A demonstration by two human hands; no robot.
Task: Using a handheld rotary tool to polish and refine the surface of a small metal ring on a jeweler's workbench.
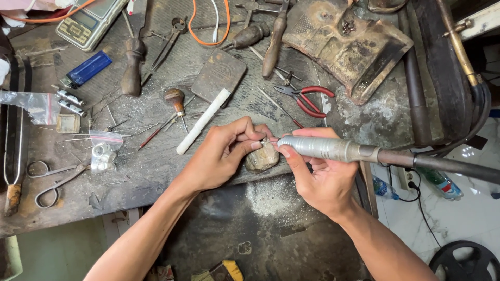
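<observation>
Grimy, dust-strewn counter (156, 177), white tiled floor (469, 218) beyond its right edge. Left hand (219, 156), grip pinching a tiny workpiece (264, 140) against a worn peg (262, 157) at the front edge. Right hand (323, 177) wrapped round a metal rotary handpiece (328, 148). Clear zip bags (102, 151) near the left edge, blue lighter (86, 68) farther back.

Workbench (156, 182): dark, worn, heavily scratched top coated in grey dust, cluttered with hand tools. A lower shelf (271, 224) beneath the front edge is equally dusty. Floor (469, 218) at right: pale glossy tiles reflecting light. A black cable (422, 208) trails across the tiles.
</observation>
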